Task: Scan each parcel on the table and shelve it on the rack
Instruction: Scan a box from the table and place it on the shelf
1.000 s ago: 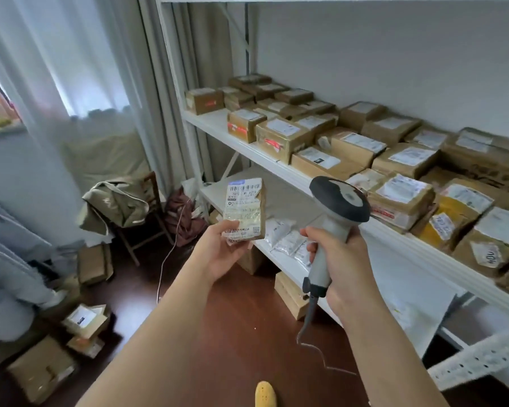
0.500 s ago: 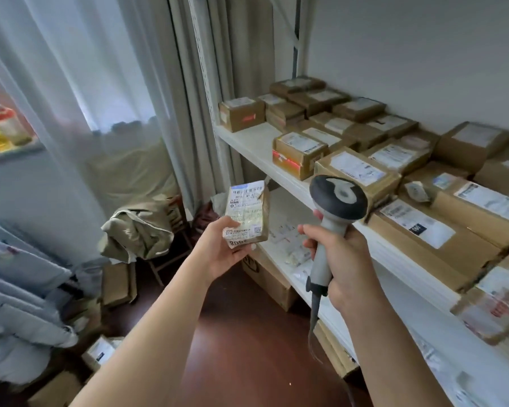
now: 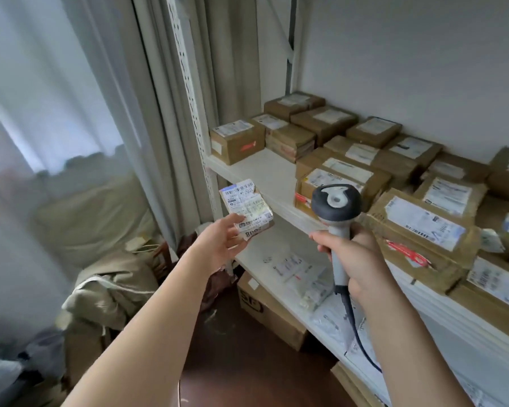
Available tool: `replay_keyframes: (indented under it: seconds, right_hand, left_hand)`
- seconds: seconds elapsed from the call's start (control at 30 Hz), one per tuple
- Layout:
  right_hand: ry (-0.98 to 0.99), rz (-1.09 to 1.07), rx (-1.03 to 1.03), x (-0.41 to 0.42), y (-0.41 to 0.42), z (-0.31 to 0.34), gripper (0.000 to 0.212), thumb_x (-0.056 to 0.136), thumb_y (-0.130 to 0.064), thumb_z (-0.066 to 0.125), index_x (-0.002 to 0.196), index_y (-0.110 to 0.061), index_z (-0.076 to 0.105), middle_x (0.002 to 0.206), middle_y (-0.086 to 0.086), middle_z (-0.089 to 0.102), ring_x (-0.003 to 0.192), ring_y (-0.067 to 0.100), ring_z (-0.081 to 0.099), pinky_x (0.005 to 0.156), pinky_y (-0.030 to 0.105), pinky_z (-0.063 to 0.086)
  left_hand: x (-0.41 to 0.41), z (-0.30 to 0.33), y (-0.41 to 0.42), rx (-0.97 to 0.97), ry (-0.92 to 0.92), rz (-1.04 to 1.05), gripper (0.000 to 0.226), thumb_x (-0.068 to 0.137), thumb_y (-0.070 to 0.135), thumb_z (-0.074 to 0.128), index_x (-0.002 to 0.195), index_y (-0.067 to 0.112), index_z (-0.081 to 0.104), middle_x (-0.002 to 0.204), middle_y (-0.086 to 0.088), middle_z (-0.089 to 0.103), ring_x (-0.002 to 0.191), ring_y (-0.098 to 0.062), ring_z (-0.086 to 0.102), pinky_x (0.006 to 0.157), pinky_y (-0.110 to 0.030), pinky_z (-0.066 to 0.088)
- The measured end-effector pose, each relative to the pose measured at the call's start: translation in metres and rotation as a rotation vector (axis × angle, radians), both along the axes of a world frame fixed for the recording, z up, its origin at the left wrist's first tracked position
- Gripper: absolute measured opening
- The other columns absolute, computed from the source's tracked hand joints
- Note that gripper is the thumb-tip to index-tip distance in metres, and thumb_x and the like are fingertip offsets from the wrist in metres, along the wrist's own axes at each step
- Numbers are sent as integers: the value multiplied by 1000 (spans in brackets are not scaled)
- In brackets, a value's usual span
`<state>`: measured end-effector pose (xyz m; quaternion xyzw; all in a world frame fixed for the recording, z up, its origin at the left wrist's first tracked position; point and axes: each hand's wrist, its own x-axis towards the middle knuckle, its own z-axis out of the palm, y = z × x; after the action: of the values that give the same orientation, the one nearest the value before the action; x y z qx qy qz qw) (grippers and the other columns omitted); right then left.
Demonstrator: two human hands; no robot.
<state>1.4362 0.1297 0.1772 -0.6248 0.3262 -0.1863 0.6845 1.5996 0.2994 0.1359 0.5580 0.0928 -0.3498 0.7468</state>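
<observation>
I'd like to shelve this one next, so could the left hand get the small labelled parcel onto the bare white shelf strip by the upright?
Probably yes: the left hand holds the small labelled parcel just before the bare white shelf strip, with nothing between.

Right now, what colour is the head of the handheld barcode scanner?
Dark grey, with a pale grey patch on top; the handheld barcode scanner shows best in the head view.

A person stands at a white rack (image 3: pixel 249 168) beside pale curtains (image 3: pixel 100 92). The left hand (image 3: pixel 218 248) holds a small parcel (image 3: pixel 246 209) by its lower end, label facing up, just in front of the rack's upper shelf. The right hand (image 3: pixel 354 259) grips the handle of a scanner (image 3: pixel 336 214), its dark head up and near the parcel. Many labelled cardboard boxes (image 3: pixel 417 230) crowd the upper shelf. Flat white packets (image 3: pixel 299 268) lie on the lower shelf.
</observation>
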Motion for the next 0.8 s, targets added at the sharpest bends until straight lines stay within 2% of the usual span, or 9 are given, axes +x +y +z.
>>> replay_keyframes:
  seconds: [0.1, 0.2, 0.27, 0.33, 0.4, 0.5, 0.57, 0.63, 0.8]
  right_hand:
    - [42, -2, -57, 30, -10, -3, 16, 79, -9, 80, 81, -16, 66, 57, -7, 65, 53, 2, 62, 68, 26, 50]
    - [78, -17, -68, 55, -25, -6, 16, 78, -8, 81, 79, -15, 66, 55, -6, 63, 52, 3, 61, 65, 24, 51]
    - [87, -31, -70, 71, -37, -9, 16, 77, -8, 81, 78, -14, 66, 53, -5, 63, 51, 4, 60, 57, 18, 50]
    - [93, -35, -68, 85, -49, -12, 16, 76, -8, 82, 77, -15, 67, 54, -4, 63, 51, 4, 60, 63, 22, 52]
    - [103, -33, -75, 97, -63, -13, 16, 76, -10, 83, 77, -16, 68, 55, -5, 64, 52, 3, 61, 72, 30, 53]
    - [143, -33, -92, 112, -83, -14, 18, 73, -15, 85, 79, -16, 69, 61, -2, 69, 57, 8, 64, 78, 38, 55]
    - [166, -34, -89, 121, -95, -14, 18, 73, -15, 86, 81, -15, 69, 64, 1, 71, 59, 11, 65, 77, 39, 55]
    - [197, -16, -100, 127, -101, -13, 17, 74, -16, 85, 81, -14, 70, 61, 0, 70, 55, 9, 64, 71, 36, 52]
    - [285, 5, -129, 136, -115, -12, 16, 76, -22, 84, 84, -12, 74, 58, -1, 69, 49, 2, 62, 62, 28, 47]
  left_hand:
    - [39, -8, -17, -22, 34, -23, 22, 86, 14, 70, 105, 6, 64, 61, -2, 45, 57, -14, 39, 63, -25, 54]
    - [69, -17, -39, -16, 37, -68, 27, 84, 15, 74, 107, 3, 65, 55, 0, 51, 50, -13, 47, 73, -26, 54]
    - [88, -21, -56, 24, -3, -112, 27, 84, 17, 76, 105, 2, 67, 71, -7, 67, 58, -15, 61, 75, -27, 57]
    - [106, -21, -73, 63, -27, -134, 22, 84, 17, 76, 98, 2, 69, 88, -11, 71, 71, -18, 67, 69, -26, 59]
    - [126, -20, -92, 99, -28, -146, 19, 83, 14, 77, 93, 0, 69, 89, -13, 72, 78, -20, 68, 68, -28, 60]
    - [150, -19, -119, 196, 0, -230, 26, 82, 12, 78, 100, -1, 66, 77, -11, 70, 71, -19, 67, 69, -31, 60]
    - [163, -21, -135, 293, -21, -315, 25, 83, 10, 76, 103, -1, 66, 80, -11, 69, 71, -20, 66, 65, -30, 59]
    - [174, -23, -142, 397, -40, -378, 11, 87, 5, 70, 96, 2, 64, 86, -10, 68, 76, -21, 66, 62, -30, 58]
    - [205, -19, -158, 616, -93, -429, 9, 91, -2, 55, 90, 7, 57, 102, -10, 64, 104, -27, 62, 95, -39, 51]
